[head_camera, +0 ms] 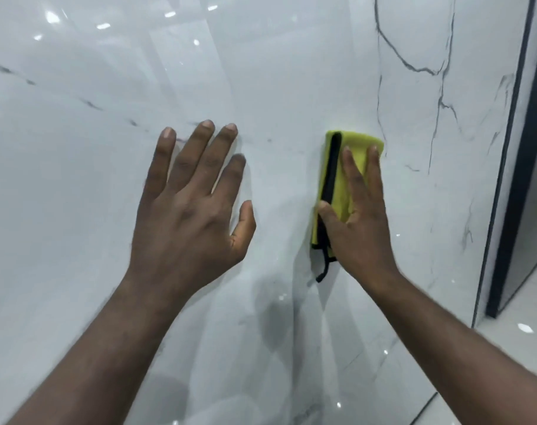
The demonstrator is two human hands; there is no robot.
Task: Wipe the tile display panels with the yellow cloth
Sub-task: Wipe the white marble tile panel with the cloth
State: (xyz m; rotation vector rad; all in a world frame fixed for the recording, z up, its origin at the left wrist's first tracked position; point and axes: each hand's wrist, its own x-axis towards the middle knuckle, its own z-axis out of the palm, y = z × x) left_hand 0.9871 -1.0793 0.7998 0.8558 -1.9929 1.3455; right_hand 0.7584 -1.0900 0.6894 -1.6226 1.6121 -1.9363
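- The right grip [359, 222] is flat, with straight fingers, and presses the yellow cloth [357, 140] on the glossy tile panel [108, 167].
- The folded cloth lies under this grip. Its top stands out above the fingertips, and its black edge [331, 170] runs beside the thumb.
- The left grip [190, 204] is wide with spread fingers and holds nothing. It lies on the same panel, left of the right grip and apart from the cloth.
- A dark frame [518, 179] stands right of the right grip.
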